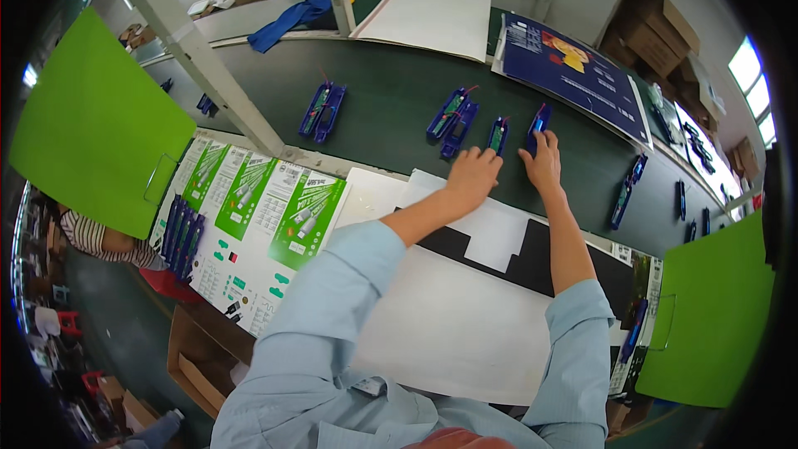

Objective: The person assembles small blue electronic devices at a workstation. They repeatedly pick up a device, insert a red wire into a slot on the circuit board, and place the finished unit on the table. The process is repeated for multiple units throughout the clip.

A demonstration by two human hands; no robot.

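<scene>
My left hand (475, 175) reaches over the dark green belt with its fingers bent, closed at the near end of a narrow blue plastic casing (498, 134) that holds a green circuit board. Part of that end is hidden under the fingertips. To its right, my right hand (544, 160) has thumb and fingers on the near end of another blue plastic casing (539, 120); a thin red wire sticks up from its far end. Left of both hands lies an opened pair of blue casing halves (453, 120) with a green board and red wires.
Farther left on the belt (382, 108) lies another opened casing pair (322, 111); more pieces (628, 191) lie right. Before me are a white sheet (457, 324) and printed green-white sheets (249, 199) with stacked blue casings (179, 237). Green panels (100, 133) flank both sides; a post (199, 58) stands left.
</scene>
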